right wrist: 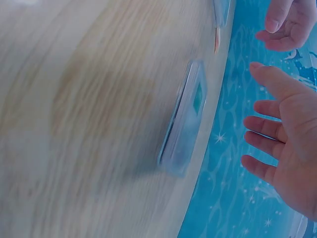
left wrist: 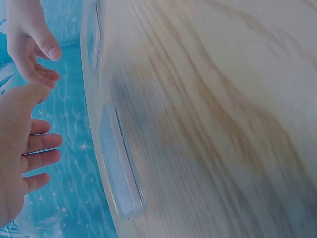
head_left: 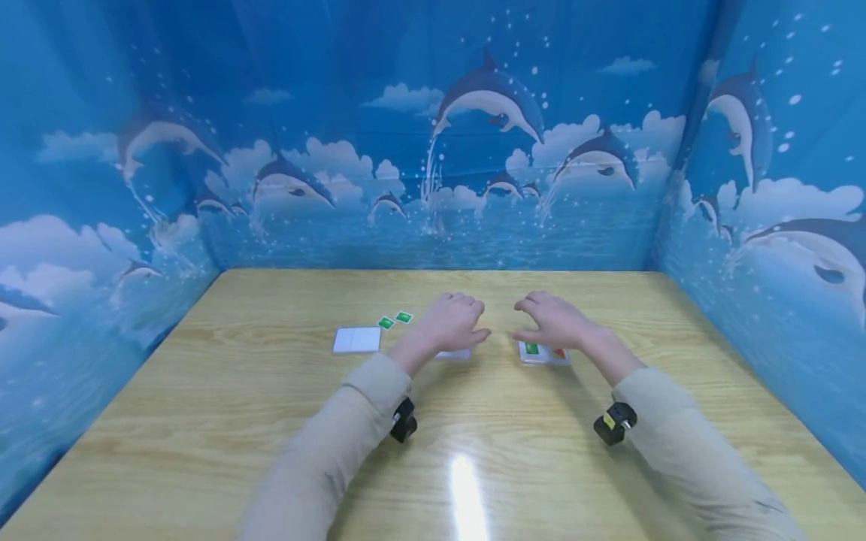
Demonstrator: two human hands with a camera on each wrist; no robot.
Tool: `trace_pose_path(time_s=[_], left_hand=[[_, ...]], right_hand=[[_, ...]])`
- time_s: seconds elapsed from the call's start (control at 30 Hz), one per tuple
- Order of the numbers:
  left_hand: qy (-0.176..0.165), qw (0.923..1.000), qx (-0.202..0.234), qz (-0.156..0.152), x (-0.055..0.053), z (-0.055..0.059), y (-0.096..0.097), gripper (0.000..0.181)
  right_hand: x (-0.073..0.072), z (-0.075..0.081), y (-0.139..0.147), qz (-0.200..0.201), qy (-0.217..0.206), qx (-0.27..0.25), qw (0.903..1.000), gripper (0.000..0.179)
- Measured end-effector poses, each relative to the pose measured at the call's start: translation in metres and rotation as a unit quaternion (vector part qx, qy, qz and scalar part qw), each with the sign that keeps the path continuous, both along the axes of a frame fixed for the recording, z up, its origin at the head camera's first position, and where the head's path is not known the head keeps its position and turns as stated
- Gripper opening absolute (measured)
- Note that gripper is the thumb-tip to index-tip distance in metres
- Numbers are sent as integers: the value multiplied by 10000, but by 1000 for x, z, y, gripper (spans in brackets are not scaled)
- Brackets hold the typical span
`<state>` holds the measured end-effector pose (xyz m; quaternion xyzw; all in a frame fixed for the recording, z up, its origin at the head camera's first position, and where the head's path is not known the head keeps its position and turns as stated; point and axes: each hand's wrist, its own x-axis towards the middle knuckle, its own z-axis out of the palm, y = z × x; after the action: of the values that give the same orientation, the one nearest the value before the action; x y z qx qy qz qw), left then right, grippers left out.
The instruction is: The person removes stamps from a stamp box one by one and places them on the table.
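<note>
My left hand (head_left: 449, 323) hovers over a white flat case (head_left: 453, 355), partly hidden below it. My right hand (head_left: 555, 321) is held above a clear flat case (head_left: 544, 361) that shows a green and an orange picture on top. Both hands face each other across a gap, and neither holds anything. In the left wrist view the fingers of the left hand (left wrist: 15, 148) are spread and relaxed, with a clear-edged case (left wrist: 120, 163) beneath. The right wrist view shows the right hand (right wrist: 297, 134) loosely extended, off the thick transparent case (right wrist: 185, 119).
Left of the hands lies another white flat case (head_left: 356, 340) on the wooden table (head_left: 203, 421). Two small green cards, a nearer one (head_left: 386, 322) and a farther one (head_left: 404, 317), lie behind it. A blue dolphin-print curtain (head_left: 325, 233) borders the table's back and sides.
</note>
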<state>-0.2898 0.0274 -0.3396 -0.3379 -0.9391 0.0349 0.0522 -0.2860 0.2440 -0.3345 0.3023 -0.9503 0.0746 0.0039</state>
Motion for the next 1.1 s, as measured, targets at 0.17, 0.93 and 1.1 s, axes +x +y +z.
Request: trace_pose_path(time_s=[0.17,0.93,1.1], left_hand=[[322,9994,-136,-25,1,0,13,51],[251,9975,-648,123,9,-26,65,73],[226,9964,-811,73,10,-28,72,74]], right_hand=[[2,-1,12,-111,21,46,9999,56],[5,-18,41,-197,-166,700,9972,77],[4,-22,42,-97,-229,790,9966,74]])
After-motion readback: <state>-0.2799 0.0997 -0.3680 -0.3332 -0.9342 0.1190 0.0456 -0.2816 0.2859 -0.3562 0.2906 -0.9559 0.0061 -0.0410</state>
